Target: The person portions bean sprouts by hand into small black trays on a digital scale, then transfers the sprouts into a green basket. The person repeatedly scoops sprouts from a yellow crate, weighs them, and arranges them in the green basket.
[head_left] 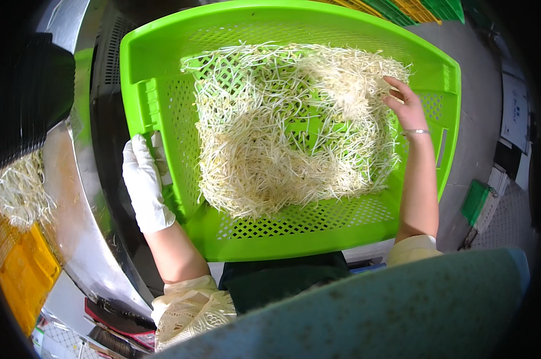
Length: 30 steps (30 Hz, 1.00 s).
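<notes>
A bright green perforated plastic basket (311, 244) is before me, with bean sprouts (252, 166) spread over its floor. The sprouts heap up near side and far right, and the green mesh shows through thin patches. My left hand (142, 175), in a white glove, grips the handle at the basket's left wall, its fingers curled through the opening. Bare and with a band at the wrist, my right hand (405, 105) is over the right side of the basket. Its fingers are apart beside the far-right heap; I see nothing held in them, and contact with the sprouts cannot be told.
To the left runs a metal table (73, 179) bearing a stack of black trays (28, 98), a clump of sprouts (19, 188) and a yellow crate (24, 278). Yellow and green crates (396, 11) are beyond the basket. A green box (474, 202) stands on the right.
</notes>
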Available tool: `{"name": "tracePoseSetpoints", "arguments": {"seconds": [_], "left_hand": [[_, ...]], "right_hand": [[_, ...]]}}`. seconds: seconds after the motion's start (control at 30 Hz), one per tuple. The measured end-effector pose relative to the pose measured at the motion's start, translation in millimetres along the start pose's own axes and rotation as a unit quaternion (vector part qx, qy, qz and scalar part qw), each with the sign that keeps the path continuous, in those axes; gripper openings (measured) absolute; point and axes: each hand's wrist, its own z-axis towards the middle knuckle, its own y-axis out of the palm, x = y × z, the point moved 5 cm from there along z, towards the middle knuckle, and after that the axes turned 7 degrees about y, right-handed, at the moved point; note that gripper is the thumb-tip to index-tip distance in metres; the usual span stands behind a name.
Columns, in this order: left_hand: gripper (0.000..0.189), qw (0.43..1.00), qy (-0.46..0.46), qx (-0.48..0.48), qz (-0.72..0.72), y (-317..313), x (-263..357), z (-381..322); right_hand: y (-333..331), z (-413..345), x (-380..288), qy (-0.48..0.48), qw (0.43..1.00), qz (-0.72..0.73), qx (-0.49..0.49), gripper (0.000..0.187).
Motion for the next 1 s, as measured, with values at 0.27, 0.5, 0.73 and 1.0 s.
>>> {"name": "tracePoseSetpoints", "arguments": {"seconds": [0.27,0.5,0.73,1.0], "left_hand": [[0.026,1.000,-0.007,-0.009,-0.003,-1.1,-3.7,1.9],[0.027,1.000,0.003,0.004,-0.019,-6.3,-12.1,4.0],[0.026,1.000,-0.006,-0.007,0.009,0.6,2.1,-1.5],[0.027,1.000,-0.013,0.002,-0.002,-0.2,1.4,-3.5]], "right_hand": [[65.2,-20.8,-29.3,-0.245,0.925,-0.277,0.086,0.054],[129.4,-115.1,-9.0,-0.153,0.904,-0.317,-0.244,0.052],[124.8,-43.4,-40.1,-0.202,0.931,-0.302,0.023,0.047],[162.6,-108.0,-38.4,-0.248,0.912,-0.203,-0.256,0.057]]}}
